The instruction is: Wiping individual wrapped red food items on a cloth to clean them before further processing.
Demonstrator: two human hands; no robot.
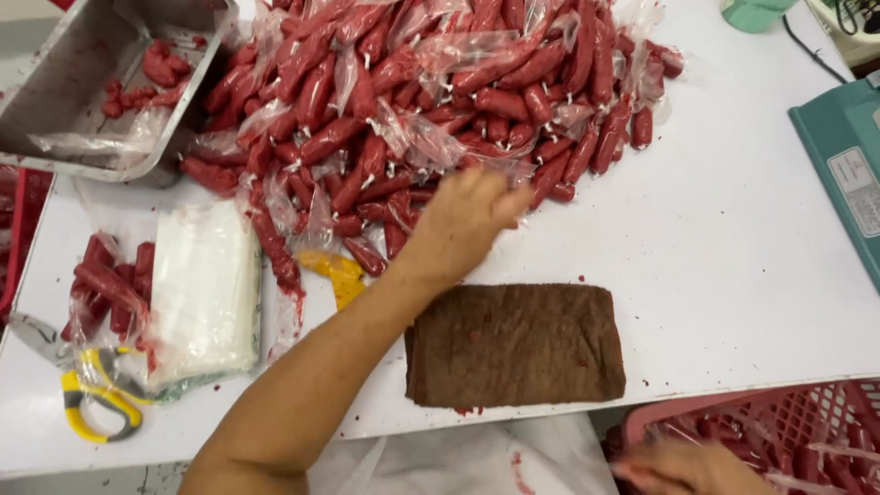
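Surface: white table point(733, 275), brown cloth point(515, 344) at 6 o'clock.
Left hand point(463, 220): fingers curled into the sausage pile point(431, 92) at 12 o'clock; we grip one bag only.
Right hand point(687, 469): at 5 o'clock beside the pink basket point(779, 431); finger state we cannot tell.

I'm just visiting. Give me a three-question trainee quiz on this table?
1. True or false: the left hand reaches into the pile of red sausages in clear plastic.
2. What lies nearest the person's edge of the white table? A) folded brown cloth B) metal tray C) green cup
3. Which tool has yellow handles?

Key
1. True
2. A
3. The scissors, at the table's left end. The right hand is at the pink plastic basket.
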